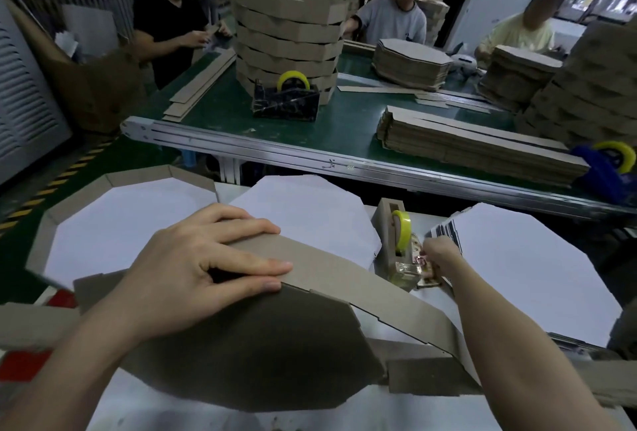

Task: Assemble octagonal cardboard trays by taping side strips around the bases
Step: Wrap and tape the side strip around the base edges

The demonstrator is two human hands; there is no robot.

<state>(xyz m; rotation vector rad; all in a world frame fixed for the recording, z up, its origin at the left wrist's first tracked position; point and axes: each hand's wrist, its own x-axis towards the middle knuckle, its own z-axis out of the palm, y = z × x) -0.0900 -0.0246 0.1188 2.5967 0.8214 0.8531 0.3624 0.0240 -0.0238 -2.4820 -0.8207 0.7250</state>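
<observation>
The left hand (206,265) lies flat with straight fingers (251,227) on a brown side strip (344,279), the thumb along the top edge of the dark octagonal base (258,344) that spreads under the palm and wrist. From under these fingertips the strip runs on to the right, bending along the base's edge and passing beneath the right forearm. The right hand (437,258) reaches forward to the front of a tape dispenser (389,213) with a yellow tape roll (401,230); its fingers are curled at the cutter, but the back of the hand hides them, so I cannot tell whether they pinch any tape. Just right of this hand, touching its knuckles, rises a stack of white octagonal sheets (517,275). Beyond the left fingertips lies another white octagon (310,217), and past the left hand's knuckles, a finished tray (120,217) with a brown rim. All rest on a pale table (172,410).
</observation>
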